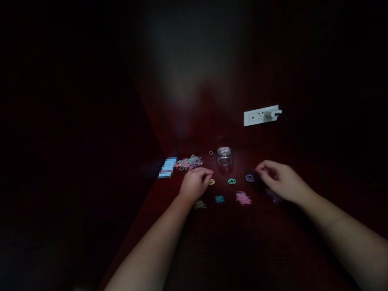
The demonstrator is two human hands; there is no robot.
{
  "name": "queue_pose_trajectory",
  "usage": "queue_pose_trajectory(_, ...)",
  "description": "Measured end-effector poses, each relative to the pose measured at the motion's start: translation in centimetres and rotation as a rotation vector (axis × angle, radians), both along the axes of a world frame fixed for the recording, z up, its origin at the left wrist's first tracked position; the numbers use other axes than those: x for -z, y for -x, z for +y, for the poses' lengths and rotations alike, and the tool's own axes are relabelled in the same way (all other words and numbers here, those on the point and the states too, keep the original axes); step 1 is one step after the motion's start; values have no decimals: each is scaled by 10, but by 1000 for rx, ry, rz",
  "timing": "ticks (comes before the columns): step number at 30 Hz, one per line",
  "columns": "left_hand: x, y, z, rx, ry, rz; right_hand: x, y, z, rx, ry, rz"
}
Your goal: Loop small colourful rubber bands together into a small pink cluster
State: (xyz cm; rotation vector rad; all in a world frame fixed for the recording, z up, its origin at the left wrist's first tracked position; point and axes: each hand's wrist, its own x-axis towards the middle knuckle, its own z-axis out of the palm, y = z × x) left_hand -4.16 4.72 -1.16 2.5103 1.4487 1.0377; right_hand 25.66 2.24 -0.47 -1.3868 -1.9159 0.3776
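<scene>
My left hand (196,184) is closed in a pinch just above the yellow rings (212,182); whatever its fingertips hold, if anything, is too small to make out. To the right, my right hand (277,178) also has thumb and finger together, beside the purple rings (250,178). Green rings (232,181) lie between the two hands. Nearer to me are small piles of elastic bands: beige (200,205), teal (220,199) and pink (243,198). A dim purple pile (273,196) is partly hidden under my right hand. Behind my left hand spreads a mixed heap of coloured bands (190,162).
A clear lidded jar (224,157) stands near the wall, with a single small ring (211,152) to its left. A blurred-out bright phone-like rectangle (167,167) lies at the dark red table's left edge. A wall socket (260,115) holds a white plug.
</scene>
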Motion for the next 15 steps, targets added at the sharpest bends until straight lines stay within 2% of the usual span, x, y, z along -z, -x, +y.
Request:
queue_pose_trajectory(2, 0, -22, -18, 206, -48, -77, 6, 17, -8, -204, -16, -2)
queue_pose_trajectory(5, -1, -42, -38, 317, -80, -69, 12, 36, -16, -375, 11, 9)
queue_pose_trajectory(10, -3, -44, -45, 379, -126, -19, 13, 43, -20, -437, 86, 84)
queue_pose_trajectory(15, -2, -42, -40, 344, -153, -10, 14, 40, -18, -484, 134, 126)
